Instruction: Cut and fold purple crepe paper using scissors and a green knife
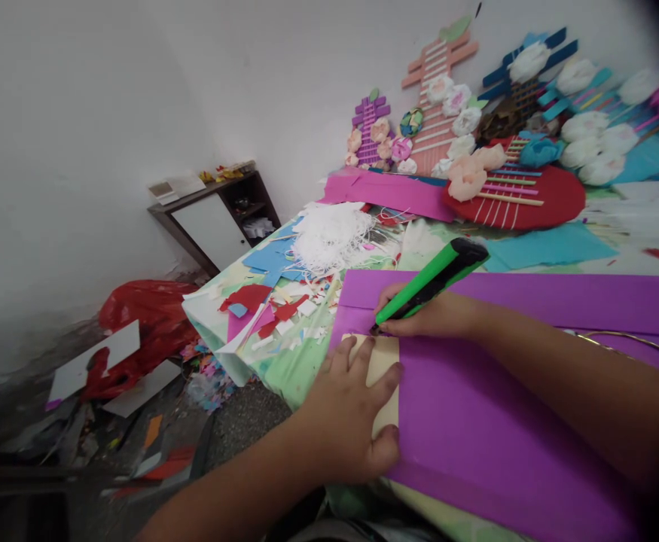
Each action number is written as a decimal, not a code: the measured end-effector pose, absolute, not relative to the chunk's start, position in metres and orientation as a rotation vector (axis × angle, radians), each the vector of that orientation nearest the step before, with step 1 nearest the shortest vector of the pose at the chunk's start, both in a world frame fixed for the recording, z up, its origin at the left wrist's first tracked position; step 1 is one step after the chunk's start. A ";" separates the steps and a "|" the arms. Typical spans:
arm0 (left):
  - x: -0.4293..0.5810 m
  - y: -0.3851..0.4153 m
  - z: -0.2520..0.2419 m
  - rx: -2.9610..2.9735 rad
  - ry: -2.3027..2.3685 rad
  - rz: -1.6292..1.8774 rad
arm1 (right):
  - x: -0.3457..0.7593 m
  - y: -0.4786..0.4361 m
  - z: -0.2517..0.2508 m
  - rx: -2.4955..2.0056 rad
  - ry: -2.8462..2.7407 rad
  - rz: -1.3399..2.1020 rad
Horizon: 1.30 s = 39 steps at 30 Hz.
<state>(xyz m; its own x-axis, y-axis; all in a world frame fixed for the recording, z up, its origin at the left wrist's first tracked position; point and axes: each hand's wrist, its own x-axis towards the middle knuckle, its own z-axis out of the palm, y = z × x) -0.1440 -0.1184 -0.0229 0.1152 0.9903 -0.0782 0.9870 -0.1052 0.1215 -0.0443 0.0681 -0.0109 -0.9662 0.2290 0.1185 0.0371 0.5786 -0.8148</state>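
My right hand point(434, 316) grips a green and black utility knife point(431, 282), its tip touching the far left corner of a large purple foam sheet point(504, 406). My left hand point(343, 410) lies flat with spread fingers on a cream strip point(384, 361) that rests on the purple sheet, pressing it down. The knife tip sits at the strip's far end. A thin gold bangle point(628, 342) shows beside my right forearm.
Paper scraps point(284, 305) and a white shredded pile point(329, 237) litter the table's left part. Pink sheets point(388, 192), a red board point(518, 196) and flower decorations point(453, 105) stand behind. A red bag point(142, 324) lies on the floor beside a dark cabinet point(216, 214).
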 end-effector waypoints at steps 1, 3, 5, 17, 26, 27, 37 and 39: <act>-0.144 -0.118 -0.023 2.240 2.000 0.034 | -0.044 0.068 -0.010 -0.229 -2.599 1.327; -0.144 -0.118 -0.024 2.257 1.999 0.039 | -0.043 0.069 -0.009 -0.229 -2.603 1.322; -0.144 -0.118 -0.024 2.270 1.999 0.042 | -0.042 0.070 -0.009 -0.222 -2.611 1.331; -0.145 -0.118 -0.025 2.244 2.004 0.042 | -0.041 0.068 -0.002 -0.224 -2.737 1.245; -0.144 -0.117 -0.023 2.236 1.997 0.034 | -0.041 0.069 -0.008 -0.331 -2.713 1.263; -0.143 -0.117 -0.023 2.235 2.001 0.035 | -0.041 0.069 -0.008 -0.328 -2.710 1.267; -0.145 -0.118 -0.023 2.219 1.995 0.081 | -0.040 0.071 -0.005 -0.272 -2.660 1.302; -0.145 -0.118 -0.023 2.218 1.996 0.086 | -0.037 0.071 -0.006 -0.333 -2.644 1.311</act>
<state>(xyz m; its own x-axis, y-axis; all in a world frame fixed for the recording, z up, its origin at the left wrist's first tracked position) -0.1447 -0.1183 -0.0231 0.1098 0.9920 -0.0617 0.9831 -0.0993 0.1540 -0.0375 0.0712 -0.0059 -0.9603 0.2738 0.0537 0.1230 0.5883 -0.7992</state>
